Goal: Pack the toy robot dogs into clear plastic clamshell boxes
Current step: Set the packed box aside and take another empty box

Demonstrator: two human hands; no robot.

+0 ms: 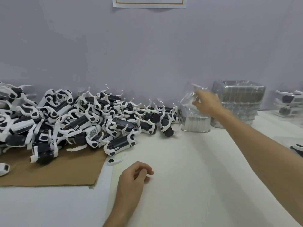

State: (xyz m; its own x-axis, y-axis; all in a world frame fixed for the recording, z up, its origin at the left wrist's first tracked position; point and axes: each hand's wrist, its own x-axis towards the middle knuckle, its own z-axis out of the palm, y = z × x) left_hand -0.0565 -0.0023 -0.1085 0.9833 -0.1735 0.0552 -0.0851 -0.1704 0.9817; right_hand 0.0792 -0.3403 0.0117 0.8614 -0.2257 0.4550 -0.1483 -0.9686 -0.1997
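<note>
Clearly the head view, the only one, catches the fetching of a box. The right hand [207, 102] reaches to the far edge of the white-covered desk [188, 169], its fingers closed on a clear thin-walled plastic clamshell box [191, 97], which is tilted and seems to be at or just above the top of a short stack of nested clear clamshell boxes [195, 123]. Whether it has come free of the stack I cannot tell; the plastic blurs into what lies under it. A taller stack of the same clear boxes [237, 102] stands just beside it, nearer the far right corner.

Such a box should be very light, springy and slick, and nested ones tend to cling, so a pinch at the rim or hinge edge looks the sensible hold, with care not to drag a second box along.

The left hand [135, 176] rests on the desk near its front edge, fingers loosely curled, holding nothing.

A big tangled heap of black-and-white plastic toy robot dogs [78, 118] fills the far left of the desk, partly on a brown cardboard sheet [49, 172]. These look rigid and light, with thin white legs that snag and could snap; the blocky black body is the safer place to grip. One loose white leg piece [114, 160] lies at the cardboard's right edge. Filled boxes with dogs inside [290, 102] sit at the far right edge.

Small labels on some dogs are too small to read, and the paper sheet on the wall [149, 2] shows no legible writing.
</note>
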